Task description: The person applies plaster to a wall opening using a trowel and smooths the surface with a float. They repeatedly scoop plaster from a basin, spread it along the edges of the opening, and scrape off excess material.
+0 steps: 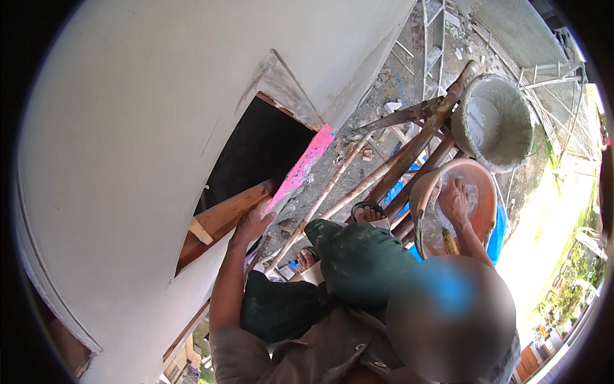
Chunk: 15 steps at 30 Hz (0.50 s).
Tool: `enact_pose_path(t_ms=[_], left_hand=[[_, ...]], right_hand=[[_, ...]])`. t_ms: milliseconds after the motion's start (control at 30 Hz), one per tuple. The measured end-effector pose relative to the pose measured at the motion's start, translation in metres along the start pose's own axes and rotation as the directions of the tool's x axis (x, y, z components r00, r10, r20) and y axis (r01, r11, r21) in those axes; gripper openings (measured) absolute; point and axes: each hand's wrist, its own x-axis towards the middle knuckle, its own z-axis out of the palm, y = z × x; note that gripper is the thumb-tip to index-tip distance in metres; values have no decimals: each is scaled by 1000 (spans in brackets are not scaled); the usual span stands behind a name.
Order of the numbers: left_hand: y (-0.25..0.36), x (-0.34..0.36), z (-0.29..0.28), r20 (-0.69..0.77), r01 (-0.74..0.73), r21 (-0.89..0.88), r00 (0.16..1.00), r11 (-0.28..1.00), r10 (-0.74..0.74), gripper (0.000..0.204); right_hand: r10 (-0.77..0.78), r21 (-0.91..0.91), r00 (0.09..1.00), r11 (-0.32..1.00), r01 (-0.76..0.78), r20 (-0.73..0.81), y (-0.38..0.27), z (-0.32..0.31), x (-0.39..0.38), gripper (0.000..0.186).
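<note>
Cannot tell grip of left hand [255,224] by pink strip [300,168], right hand [453,201] in orange bucket [487,187]; could overbalance from overreaching.

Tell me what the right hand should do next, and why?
Maybe scoop some pale stuff: the right hand is down inside the orange bucket with it, while the left hand is by the pink strip.

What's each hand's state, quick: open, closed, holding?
Left hand: at the pink strip's lower end; grip can't be told.
Right hand: inside the orange bucket; can't tell open or closed.
</note>
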Motion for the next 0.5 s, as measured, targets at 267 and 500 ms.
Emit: enact_pose_path(t_ms=[267,500], left_hand=[[62,-60,-28,134,-54,35,990,998,49,65],[49,-58,-20,190,-118,50,976,992,107,67]], right_hand=[[-65,281,962,960,-12,266,10,-21,3,34],[82,323,979,936,-140,186,31,-41,13,43]])
